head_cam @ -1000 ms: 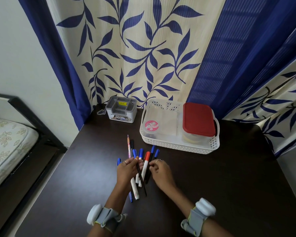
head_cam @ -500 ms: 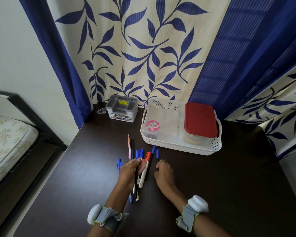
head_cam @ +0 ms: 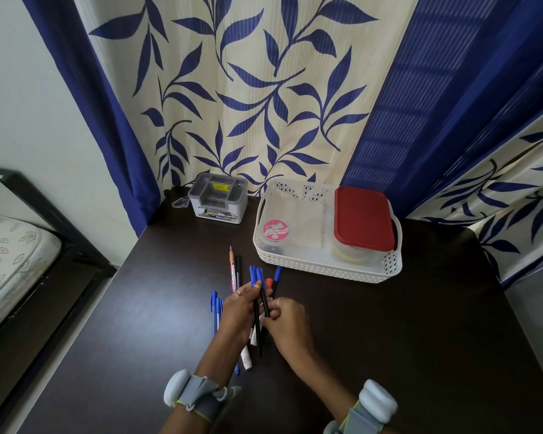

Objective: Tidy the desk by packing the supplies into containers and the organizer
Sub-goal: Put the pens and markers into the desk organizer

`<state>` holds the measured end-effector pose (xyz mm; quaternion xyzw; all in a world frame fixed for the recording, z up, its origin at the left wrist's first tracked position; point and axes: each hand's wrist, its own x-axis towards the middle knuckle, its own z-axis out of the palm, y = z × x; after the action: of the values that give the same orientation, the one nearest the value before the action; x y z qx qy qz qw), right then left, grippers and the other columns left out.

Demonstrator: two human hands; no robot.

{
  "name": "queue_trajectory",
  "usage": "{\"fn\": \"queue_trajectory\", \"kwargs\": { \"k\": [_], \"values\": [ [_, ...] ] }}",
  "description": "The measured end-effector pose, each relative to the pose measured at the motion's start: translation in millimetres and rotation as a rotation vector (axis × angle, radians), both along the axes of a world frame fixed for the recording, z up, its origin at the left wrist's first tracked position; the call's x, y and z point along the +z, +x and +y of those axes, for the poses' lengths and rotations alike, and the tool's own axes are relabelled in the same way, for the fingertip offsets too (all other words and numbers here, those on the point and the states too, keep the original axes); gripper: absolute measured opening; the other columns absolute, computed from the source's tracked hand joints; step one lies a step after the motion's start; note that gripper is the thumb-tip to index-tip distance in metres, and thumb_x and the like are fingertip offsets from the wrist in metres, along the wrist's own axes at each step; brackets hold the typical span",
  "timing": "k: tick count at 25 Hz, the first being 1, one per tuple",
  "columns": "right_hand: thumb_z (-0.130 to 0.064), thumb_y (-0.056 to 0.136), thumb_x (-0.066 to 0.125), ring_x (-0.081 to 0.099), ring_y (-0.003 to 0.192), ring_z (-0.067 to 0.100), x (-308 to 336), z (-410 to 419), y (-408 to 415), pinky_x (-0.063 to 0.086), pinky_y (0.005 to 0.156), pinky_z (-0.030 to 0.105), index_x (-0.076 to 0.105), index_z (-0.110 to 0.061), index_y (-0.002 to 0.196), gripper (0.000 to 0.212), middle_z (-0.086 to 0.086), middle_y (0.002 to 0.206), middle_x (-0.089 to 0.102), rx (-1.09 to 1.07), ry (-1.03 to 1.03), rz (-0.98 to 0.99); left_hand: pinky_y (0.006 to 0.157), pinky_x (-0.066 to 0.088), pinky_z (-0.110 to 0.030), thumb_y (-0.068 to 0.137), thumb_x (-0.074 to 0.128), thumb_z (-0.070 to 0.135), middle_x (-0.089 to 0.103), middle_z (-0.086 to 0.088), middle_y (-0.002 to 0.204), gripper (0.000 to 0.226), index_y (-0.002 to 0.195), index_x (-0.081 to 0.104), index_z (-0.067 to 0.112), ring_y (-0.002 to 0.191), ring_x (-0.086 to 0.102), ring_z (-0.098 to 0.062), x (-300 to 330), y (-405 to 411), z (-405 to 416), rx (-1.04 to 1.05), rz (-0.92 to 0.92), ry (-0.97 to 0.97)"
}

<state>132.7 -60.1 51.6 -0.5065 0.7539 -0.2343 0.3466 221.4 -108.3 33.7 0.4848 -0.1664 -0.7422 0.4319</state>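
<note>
Within left hand (head_cam: 237, 311), clamped bundle of pens (head_cam: 257, 303): light, stiff, slippery; take mid-barrel. Right hand (head_cam: 287, 328) pinching one pen.

Hands close together on the pen bundle

Half a second ago the right hand (head_cam: 287, 327) lay flat on the dark table, apart from the pens; now it has swung left and its fingers (head_cam: 271, 313) meet the left hand (head_cam: 240, 308) around a thin black pen with a blue cap (head_cam: 263, 294). The left hand has lifted its gathered blue-capped and red-capped markers (head_cam: 257, 286) more upright, so their caps fan out above its fingers.
</note>
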Motion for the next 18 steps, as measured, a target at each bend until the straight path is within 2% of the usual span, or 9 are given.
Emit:
{"fn": "queue_trajectory", "kwargs": {
  "k": [2,4,5,7,9,11,12,16,18],
  "values": [
    [-0.013,0.076,0.069,0.065,0.075,0.014,0,-3,3,0.033,0.051,0.008,0.069,-0.014,0.082,0.007,0.0,0.075,0.068,0.048,0.007,-0.01,0.056,0.059,-0.025,0.093,0.048,0.002,0.068,-0.013,0.088,0.013,0.088,0.06,0.002,0.067,0.071,-0.012,-3,4,-1,0.014,0.013,0.017],
    [-0.015,0.075,0.071,0.052,0.058,0.005,-3,-6,4,0.033,0.049,0.009,0.056,-0.019,0.064,0.019,-0.005,0.065,0.056,0.112,0.012,0.007,0.054,0.058,-0.024,0.092,0.049,-0.001,0.072,-0.011,0.081,0.012,0.088,0.061,0.001,0.065,0.072,-0.011,-5,9,-2,0.027,0.023,0.036],
    [-0.016,0.075,0.071,0.046,0.055,0.002,-2,-7,5,0.033,0.048,0.008,0.052,-0.02,0.063,0.023,-0.008,0.063,0.048,0.155,0.007,0.014,0.056,0.059,-0.023,0.091,0.049,-0.002,0.073,-0.009,0.077,0.012,0.088,0.061,0.001,0.065,0.072,-0.01,-6,11,-3,0.031,0.026,0.039],
    [-0.021,0.076,0.071,0.048,0.06,0.007,1,-9,8,0.032,0.049,0.008,0.064,-0.015,0.075,0.01,-0.006,0.067,0.049,0.21,-0.01,0.018,0.059,0.059,-0.022,0.091,0.049,-0.004,0.074,-0.007,0.074,0.013,0.089,0.061,0.0,0.066,0.072,-0.01,-6,16,-3,0.043,0.035,0.034],
    [-0.024,0.079,0.068,0.059,0.069,0.022,-2,-16,6,0.039,0.056,0.017,0.071,-0.008,0.082,0.017,0.008,0.072,0.061,0.147,-0.046,-0.04,0.058,0.058,-0.02,0.091,0.048,-0.005,0.075,-0.006,0.073,0.013,0.091,0.061,-0.001,0.066,0.072,-0.01,-7,21,-6,0.064,0.039,0.031],
    [-0.019,0.086,0.06,0.065,0.083,0.027,-15,-32,-3,0.045,0.072,0.029,0.073,-0.008,0.086,0.017,0.013,0.085,0.071,0.014,-0.041,-0.016,0.061,0.059,-0.021,0.092,0.047,-0.005,0.075,-0.007,0.07,0.012,0.092,0.059,-0.003,0.065,0.072,-0.011,-7,25,-8,0.086,0.042,0.037],
    [-0.018,0.088,0.056,0.065,0.093,0.027,-23,-42,-7,0.045,0.079,0.029,0.072,-0.011,0.093,0.018,0.011,0.096,0.071,-0.031,-0.021,0.048,0.062,0.06,-0.021,0.092,0.047,-0.005,0.074,-0.008,0.069,0.012,0.091,0.058,-0.003,0.064,0.072,-0.012,-7,28,-9,0.094,0.048,0.044],
    [-0.021,0.094,0.049,0.053,0.118,0.03,-41,-69,-19,0.04,0.096,0.03,0.056,-0.019,0.128,0.035,0.012,0.126,0.054,0.003,0.119,0.156,0.063,0.06,-0.024,0.092,0.045,-0.005,0.074,-0.01,0.069,0.012,0.093,0.057,-0.004,0.064,0.073,-0.015,-7,31,-11,0.096,0.084,0.076],
    [-0.022,0.095,0.048,0.053,0.116,0.032,-45,-74,-19,0.041,0.095,0.031,0.057,-0.017,0.125,0.032,0.013,0.126,0.05,0.008,0.135,0.183,0.063,0.06,-0.024,0.092,0.045,-0.006,0.074,-0.011,0.07,0.013,0.093,0.057,-0.005,0.064,0.073,-0.015,-7,31,-11,0.089,0.095,0.087]
  ]
}}
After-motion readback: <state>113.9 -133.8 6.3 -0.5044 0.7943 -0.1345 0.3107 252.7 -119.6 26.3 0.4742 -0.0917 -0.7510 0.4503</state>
